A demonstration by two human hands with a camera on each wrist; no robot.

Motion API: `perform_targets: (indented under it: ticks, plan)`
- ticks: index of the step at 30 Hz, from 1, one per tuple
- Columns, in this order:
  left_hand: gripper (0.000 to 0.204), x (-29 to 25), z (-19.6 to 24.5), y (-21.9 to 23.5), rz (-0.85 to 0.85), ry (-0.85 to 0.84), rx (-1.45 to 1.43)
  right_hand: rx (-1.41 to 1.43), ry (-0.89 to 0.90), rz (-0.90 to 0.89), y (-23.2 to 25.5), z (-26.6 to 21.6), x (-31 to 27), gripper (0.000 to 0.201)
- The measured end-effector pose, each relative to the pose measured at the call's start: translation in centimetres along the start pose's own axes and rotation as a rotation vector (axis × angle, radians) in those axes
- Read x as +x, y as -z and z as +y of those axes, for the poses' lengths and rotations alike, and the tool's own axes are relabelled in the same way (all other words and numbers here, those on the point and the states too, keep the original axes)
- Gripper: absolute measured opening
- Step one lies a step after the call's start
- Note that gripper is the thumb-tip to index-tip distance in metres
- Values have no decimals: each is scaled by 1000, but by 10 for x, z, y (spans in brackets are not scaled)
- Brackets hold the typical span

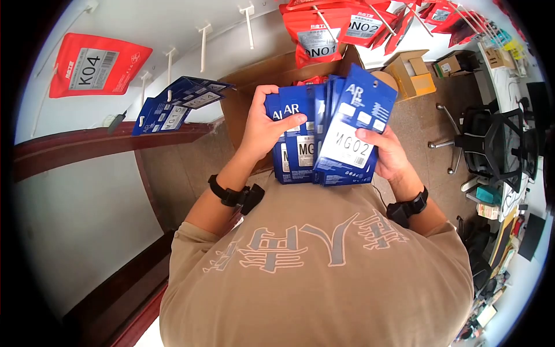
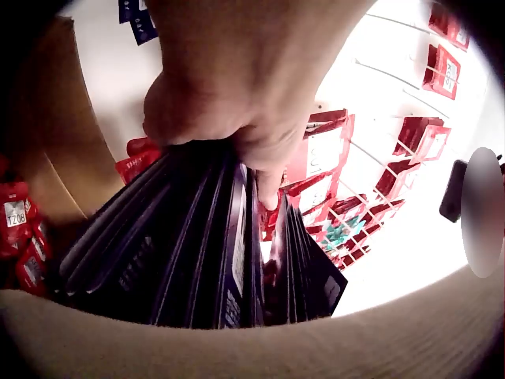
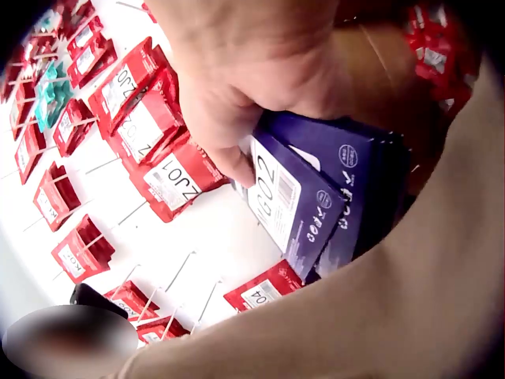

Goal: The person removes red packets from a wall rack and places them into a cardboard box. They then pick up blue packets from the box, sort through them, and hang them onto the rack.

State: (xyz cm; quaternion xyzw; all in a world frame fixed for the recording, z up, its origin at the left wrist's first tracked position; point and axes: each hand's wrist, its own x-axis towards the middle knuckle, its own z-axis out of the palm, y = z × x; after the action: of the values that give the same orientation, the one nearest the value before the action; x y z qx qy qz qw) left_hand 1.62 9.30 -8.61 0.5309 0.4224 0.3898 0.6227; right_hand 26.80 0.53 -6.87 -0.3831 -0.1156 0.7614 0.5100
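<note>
Speaker one: What lies at your far left?
Speaker two: A red pouch labelled K04 (image 1: 95, 66) on the pale wall, then a cluster of hanging blue packets (image 1: 179, 107), one marked MG15. Next, behind your arms, comes the brown wall of a large cardboard box (image 1: 241, 105).

Speaker one: And your left hand (image 1: 263, 124)?
Speaker two: It grips the left side of a thick, upright bunch of blue AR packets (image 1: 302, 153), held in front of your chest. Your thumb lies across the front and your fingers curl round the outer edge. From the left wrist, a narrow gap parts the bunch into two groups.

Speaker one: What stands at the right of the bunch?
Speaker two: The MG02 packet (image 1: 352, 127), foremost, tilted, its top leaning right. Your right hand (image 1: 389, 153) clasps it from the right, thumb on the label's edge; you cannot tell how the fingers behind lie.

Speaker one: Anything beyond?
Speaker two: Above the bunch, red pouches (image 1: 318, 29) hang on hooks. Farther right, an open yellow-and-brown carton (image 1: 407, 75) sits on the floor, and past it stands a black office chair (image 1: 491, 139).
</note>
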Motion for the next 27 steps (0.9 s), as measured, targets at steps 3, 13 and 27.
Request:
perform_targets:
  ticks: [3, 13, 27]
  plan:
    - [48, -1, -1, 4, -29, -27, 12, -89, 22, -12, -4, 1, 1, 48]
    - [53, -5, -4, 30, -125, -3, -118, 413, 239, -239, 63, -29, -1, 50]
    - [57, -2, 0, 19, -48, -57, -14, 238, 90, -110, 38, -1, 6, 54]
